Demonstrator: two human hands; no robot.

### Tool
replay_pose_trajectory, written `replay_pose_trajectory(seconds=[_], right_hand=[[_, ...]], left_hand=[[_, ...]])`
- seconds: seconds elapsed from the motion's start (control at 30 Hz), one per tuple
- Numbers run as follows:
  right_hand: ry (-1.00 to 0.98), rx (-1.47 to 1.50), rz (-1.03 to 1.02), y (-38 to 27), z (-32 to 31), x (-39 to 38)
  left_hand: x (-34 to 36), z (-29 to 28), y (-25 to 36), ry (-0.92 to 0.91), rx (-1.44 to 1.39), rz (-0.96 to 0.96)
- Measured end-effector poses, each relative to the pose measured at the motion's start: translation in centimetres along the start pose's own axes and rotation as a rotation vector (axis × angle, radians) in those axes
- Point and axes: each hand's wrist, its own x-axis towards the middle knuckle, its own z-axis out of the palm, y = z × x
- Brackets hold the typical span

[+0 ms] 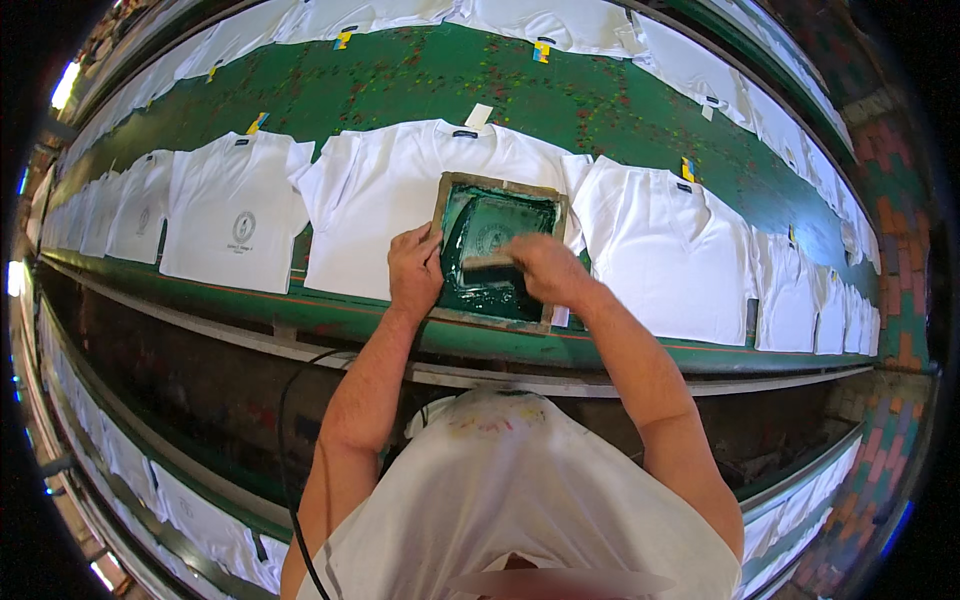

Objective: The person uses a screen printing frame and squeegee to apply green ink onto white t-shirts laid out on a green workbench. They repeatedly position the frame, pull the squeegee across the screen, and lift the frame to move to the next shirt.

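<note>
A wood-framed printing screen (558,200) lies on a white T-shirt (385,180), with dark green ink smeared over its mesh. My left hand (414,268) grips the frame's left side, fingers closed on its edge. Inside the frame my right hand (545,268) is closed around a squeegee (486,262), whose pale strip rests across the inked mesh below a round emblem. The right fingers are slightly blurred. To the left lies a white T-shirt (205,205) bearing a dark round print (243,227); on the right is a plain white T-shirt (665,250).
Several white T-shirts line both sides of the long green table (400,85), which has scattered ink specks. Small yellow-blue tags (541,50) stick out at collars. A black cable (285,420) hangs by my left arm. Another shirt-covered table (200,510) stands behind me.
</note>
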Motion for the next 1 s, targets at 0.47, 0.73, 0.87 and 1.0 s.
replay_pose_trajectory(seconds=[0.47, 0.73, 0.87, 1.0], right_hand=[[0.214, -0.144, 0.057, -1.9, 1.3, -0.1], [0.231, -0.128, 0.035, -7.3, 4.5, -5.1], [0.201, -0.150, 0.050, -8.6, 5.6, -6.4], [0.193, -0.130, 0.049, -9.5, 6.1, -7.8]], left_hand=[[-0.1, 0.3, -0.5, -0.017, 0.041, 0.033], [-0.2, 0.4, -0.8, -0.013, -0.003, 0.062], [-0.2, 0.2, -0.9, -0.038, -0.002, 0.077], [-0.2, 0.0, -0.7, -0.100, 0.018, 0.089]])
